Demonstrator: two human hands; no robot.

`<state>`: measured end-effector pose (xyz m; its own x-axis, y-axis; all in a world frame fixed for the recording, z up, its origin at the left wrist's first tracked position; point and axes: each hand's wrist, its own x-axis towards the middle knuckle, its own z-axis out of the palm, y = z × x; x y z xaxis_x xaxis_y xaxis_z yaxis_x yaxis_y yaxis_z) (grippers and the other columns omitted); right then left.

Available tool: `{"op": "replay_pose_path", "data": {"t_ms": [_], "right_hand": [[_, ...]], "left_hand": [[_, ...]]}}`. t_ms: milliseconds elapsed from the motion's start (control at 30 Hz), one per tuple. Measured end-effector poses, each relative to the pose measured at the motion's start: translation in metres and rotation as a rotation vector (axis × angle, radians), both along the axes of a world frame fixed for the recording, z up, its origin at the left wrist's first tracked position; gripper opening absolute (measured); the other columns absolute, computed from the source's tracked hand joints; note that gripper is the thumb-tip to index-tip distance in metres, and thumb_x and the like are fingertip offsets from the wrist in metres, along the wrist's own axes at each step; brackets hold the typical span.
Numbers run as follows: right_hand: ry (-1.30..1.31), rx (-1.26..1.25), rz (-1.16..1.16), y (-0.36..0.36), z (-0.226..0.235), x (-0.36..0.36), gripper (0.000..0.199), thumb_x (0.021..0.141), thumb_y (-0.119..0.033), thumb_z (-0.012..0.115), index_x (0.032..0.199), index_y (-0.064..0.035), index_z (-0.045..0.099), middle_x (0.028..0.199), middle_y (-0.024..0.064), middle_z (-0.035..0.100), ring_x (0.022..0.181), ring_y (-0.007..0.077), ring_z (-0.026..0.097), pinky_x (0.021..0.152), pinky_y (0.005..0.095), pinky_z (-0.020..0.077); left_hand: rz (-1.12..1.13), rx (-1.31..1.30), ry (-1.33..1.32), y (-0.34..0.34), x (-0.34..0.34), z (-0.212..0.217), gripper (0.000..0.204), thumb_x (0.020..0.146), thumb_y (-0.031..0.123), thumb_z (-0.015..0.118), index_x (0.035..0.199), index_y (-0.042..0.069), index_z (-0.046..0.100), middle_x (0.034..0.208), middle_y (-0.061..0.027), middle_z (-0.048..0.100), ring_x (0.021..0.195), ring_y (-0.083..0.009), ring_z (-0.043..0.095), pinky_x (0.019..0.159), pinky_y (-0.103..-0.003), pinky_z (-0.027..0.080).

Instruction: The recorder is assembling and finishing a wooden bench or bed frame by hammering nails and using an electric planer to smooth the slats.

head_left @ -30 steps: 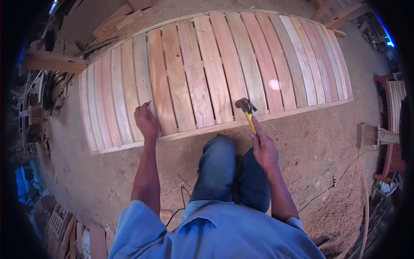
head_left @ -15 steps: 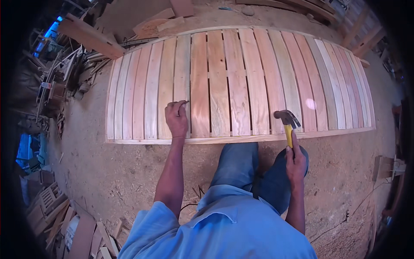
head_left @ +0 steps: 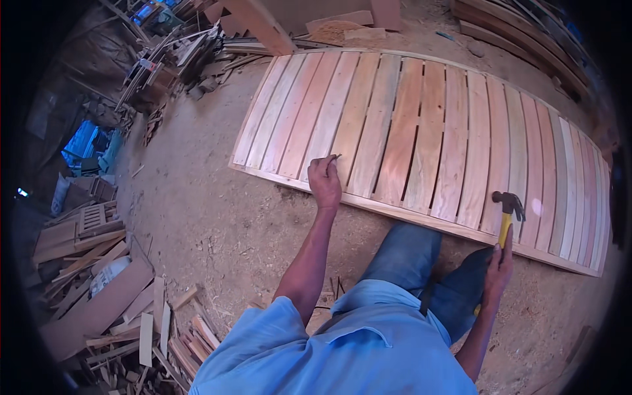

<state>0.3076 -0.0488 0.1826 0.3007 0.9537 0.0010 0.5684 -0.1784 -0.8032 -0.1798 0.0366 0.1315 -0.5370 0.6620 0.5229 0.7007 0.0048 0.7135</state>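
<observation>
My left hand (head_left: 325, 183) is closed in a pinch on a small, dark, nail-like piece (head_left: 336, 157), too small to make out fully. It hovers over the near left part of a slatted wooden panel (head_left: 397, 172), around the yellowish slats. In my right hand (head_left: 498, 275) is a claw hammer (head_left: 505, 220) with a yellow handle and dark metal head. The hammer's head is raised over the panel's near edge, toward the right, and my index finger lies along the handle. Narrow gaps run between the pale and reddish slats.
Scrap boards (head_left: 99, 309) lie heaped at the lower left. More timber (head_left: 178, 62) is piled at the far left, beside a thick wooden post (head_left: 260, 26). Long planks (head_left: 520, 39) are stacked at the far right. Wood shavings cover the dirt floor (head_left: 197, 217).
My view has turned left, so the panel appears tilted and farther right. My left hand has shifted slightly left across the slats. Both hands keep their grip.
</observation>
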Motion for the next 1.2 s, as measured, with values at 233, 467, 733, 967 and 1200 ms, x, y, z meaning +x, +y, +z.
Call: {"op": "replay_pose_path", "data": {"t_ms": [233, 467, 733, 967, 1200], "right_hand": [[-0.036, 0.042, 0.015, -0.002, -0.012, 0.000, 0.060, 0.114, -0.013, 0.054, 0.170, -0.0321, 0.042, 0.088, 0.0088, 0.059, 0.072, 0.0155, 0.045, 0.065, 0.0342, 0.0457], [-0.035, 0.040, 0.000, -0.003, -0.006, -0.006, 0.060, 0.114, -0.013, 0.053, 0.170, -0.0331, 0.042, 0.087, 0.0072, 0.056, 0.072, 0.0157, 0.043, 0.065, 0.0351, 0.0440], [-0.028, 0.044, -0.005, -0.005, -0.006, -0.001, 0.061, 0.114, -0.012, 0.053, 0.170, -0.0340, 0.041, 0.079, 0.0036, 0.048, 0.070, 0.0136, 0.042, 0.063, 0.0329, 0.0428], [0.037, 0.013, -0.017, -0.005, -0.008, -0.007, 0.063, 0.113, -0.011, 0.054, 0.171, -0.0306, 0.040, 0.074, -0.0010, 0.043, 0.066, 0.0108, 0.042, 0.059, 0.0317, 0.0420], [0.044, 0.018, -0.005, 0.000, -0.008, -0.021, 0.061, 0.115, -0.022, 0.055, 0.173, -0.0259, 0.036, 0.073, -0.0036, 0.047, 0.058, 0.0060, 0.042, 0.049, 0.0253, 0.0380]], "left_hand": [[0.111, -0.043, 0.143, -0.022, -0.093, 0.005, 0.019, 0.101, 0.009, 0.066, 0.113, 0.004, 0.081, 0.105, -0.0168, 0.070, 0.102, -0.0355, 0.065, 0.092, -0.046, 0.052], [0.451, -0.062, 0.097, 0.003, -0.218, -0.001, 0.023, 0.101, 0.012, 0.068, 0.117, 0.003, 0.082, 0.107, -0.0192, 0.071, 0.102, -0.0371, 0.070, 0.093, -0.045, 0.055], [0.699, -0.124, 0.041, 0.014, -0.326, -0.017, 0.025, 0.098, 0.014, 0.070, 0.117, 0.004, 0.083, 0.113, -0.0238, 0.075, 0.103, -0.0393, 0.075, 0.094, -0.047, 0.057], [0.626, -0.141, 0.131, 0.008, -0.328, -0.013, 0.025, 0.097, 0.012, 0.069, 0.117, 0.005, 0.083, 0.119, -0.0212, 0.075, 0.114, -0.0385, 0.071, 0.102, -0.048, 0.054], [0.602, -0.089, 0.164, 0.003, -0.337, -0.005, 0.029, 0.101, 0.013, 0.065, 0.124, 0.003, 0.080, 0.124, -0.0208, 0.074, 0.118, -0.0387, 0.069, 0.106, -0.048, 0.053]]}}
